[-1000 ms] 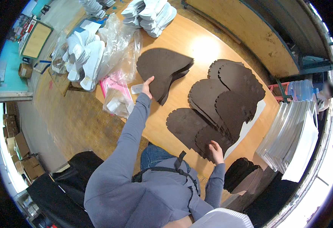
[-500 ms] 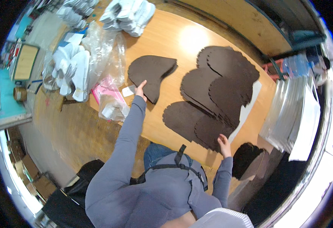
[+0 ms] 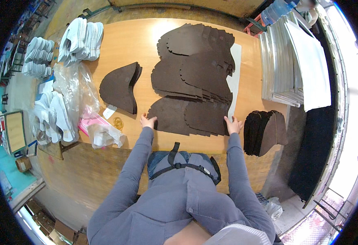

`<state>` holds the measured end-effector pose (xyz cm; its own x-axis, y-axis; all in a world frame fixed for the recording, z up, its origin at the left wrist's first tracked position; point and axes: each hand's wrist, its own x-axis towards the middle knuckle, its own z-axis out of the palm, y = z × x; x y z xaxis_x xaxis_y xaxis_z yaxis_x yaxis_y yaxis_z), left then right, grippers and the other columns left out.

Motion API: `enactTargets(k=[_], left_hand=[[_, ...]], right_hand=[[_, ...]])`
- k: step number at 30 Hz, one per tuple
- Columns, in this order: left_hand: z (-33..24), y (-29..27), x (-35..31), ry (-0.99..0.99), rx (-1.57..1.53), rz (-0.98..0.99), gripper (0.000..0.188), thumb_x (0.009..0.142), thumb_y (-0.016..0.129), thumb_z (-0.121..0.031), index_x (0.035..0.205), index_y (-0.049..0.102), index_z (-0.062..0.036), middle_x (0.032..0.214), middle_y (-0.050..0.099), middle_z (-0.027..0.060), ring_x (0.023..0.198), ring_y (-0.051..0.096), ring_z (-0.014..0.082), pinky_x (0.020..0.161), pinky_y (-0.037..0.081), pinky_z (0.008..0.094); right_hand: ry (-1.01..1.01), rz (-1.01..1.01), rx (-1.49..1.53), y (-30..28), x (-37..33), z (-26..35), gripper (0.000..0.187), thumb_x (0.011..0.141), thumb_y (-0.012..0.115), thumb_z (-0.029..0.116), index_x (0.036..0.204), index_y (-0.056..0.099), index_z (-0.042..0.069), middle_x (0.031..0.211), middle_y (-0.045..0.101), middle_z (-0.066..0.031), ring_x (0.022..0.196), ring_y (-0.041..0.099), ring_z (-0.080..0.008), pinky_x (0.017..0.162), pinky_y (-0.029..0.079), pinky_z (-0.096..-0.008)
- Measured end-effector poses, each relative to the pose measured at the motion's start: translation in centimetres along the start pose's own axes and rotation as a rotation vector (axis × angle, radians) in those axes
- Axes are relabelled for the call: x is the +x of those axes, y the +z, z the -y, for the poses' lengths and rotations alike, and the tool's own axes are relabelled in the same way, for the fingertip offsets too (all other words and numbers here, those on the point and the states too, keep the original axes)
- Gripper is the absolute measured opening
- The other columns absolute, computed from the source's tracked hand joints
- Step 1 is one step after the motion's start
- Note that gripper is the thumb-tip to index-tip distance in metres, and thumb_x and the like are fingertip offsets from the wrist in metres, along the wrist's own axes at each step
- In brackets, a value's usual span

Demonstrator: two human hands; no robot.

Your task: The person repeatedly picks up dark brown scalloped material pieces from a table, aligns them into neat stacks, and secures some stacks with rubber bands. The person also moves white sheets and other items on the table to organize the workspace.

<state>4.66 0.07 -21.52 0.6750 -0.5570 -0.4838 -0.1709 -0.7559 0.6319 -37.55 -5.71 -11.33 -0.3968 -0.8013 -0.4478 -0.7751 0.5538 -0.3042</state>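
Observation:
Dark brown flat cut pieces with rounded, notched edges lie overlapping in three fanned rows on the table; the nearest row (image 3: 168, 116) is in front of me. At its left end my left hand (image 3: 148, 121) touches the edge, thumb and fingers apart. By its right end is my right hand (image 3: 233, 125), fingers spread beside the pieces' edge. Neither hand has lifted anything. The middle row (image 3: 166, 77) and far row (image 3: 199, 38) lie beyond. Left of them rests a separate curved brown stack (image 3: 119, 87).
White pieces stand stacked at the far left (image 3: 81, 41) and near left (image 3: 56, 116), around clear plastic bags (image 3: 74, 85). A pink packet (image 3: 95, 124) and rubber bands (image 3: 118, 123) lie nearby. Tied dark pieces (image 3: 264, 132) sit at right, before a tall stack of sheets (image 3: 281, 61).
My left hand has left the separate brown stack and come to the near row's left end. My right hand remains by its right end. The view has turned, showing the table straighter.

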Motion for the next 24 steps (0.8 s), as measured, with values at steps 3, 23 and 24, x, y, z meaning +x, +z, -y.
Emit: enactTargets(k=[3,23,24], left_hand=[[-0.4,0.7,-1.2,0.007,0.035,0.148,0.061,0.058,0.077,-0.022,0.11,0.053,-0.0023,0.108,0.051,0.019,0.101,0.05,0.0295,0.089,0.042,0.0368],[-3.3,0.7,-6.7,-0.123,-0.56,0.48,0.031,0.076,0.062,0.004,0.106,0.056,-0.0015,0.098,0.063,0.0086,0.085,0.06,0.0221,0.078,0.047,0.0338],[-3.1,0.9,-6.6,-0.112,-0.528,0.49,0.031,0.076,0.062,0.004,0.106,0.056,-0.0016,0.099,0.063,0.0087,0.085,0.06,0.0219,0.078,0.047,0.0338]], right_hand=[[-0.014,-0.062,-0.169,1.0,-0.1,1.9,0.082,0.067,0.066,0.058,0.115,0.049,-0.006,0.117,0.046,-0.0211,0.114,0.041,-0.0326,0.093,0.037,-0.0442],[-0.104,0.367,0.621,-5.7,-6.4,-5.9,0.036,0.073,0.063,0.0,0.108,0.055,-0.005,0.103,0.062,-0.0099,0.09,0.058,-0.019,0.081,0.044,-0.0302],[-0.124,0.304,0.544,-6.4,-6.5,-7.7,0.034,0.073,0.062,0.0,0.106,0.056,-0.005,0.101,0.063,-0.0096,0.089,0.058,-0.0186,0.081,0.044,-0.0301]])
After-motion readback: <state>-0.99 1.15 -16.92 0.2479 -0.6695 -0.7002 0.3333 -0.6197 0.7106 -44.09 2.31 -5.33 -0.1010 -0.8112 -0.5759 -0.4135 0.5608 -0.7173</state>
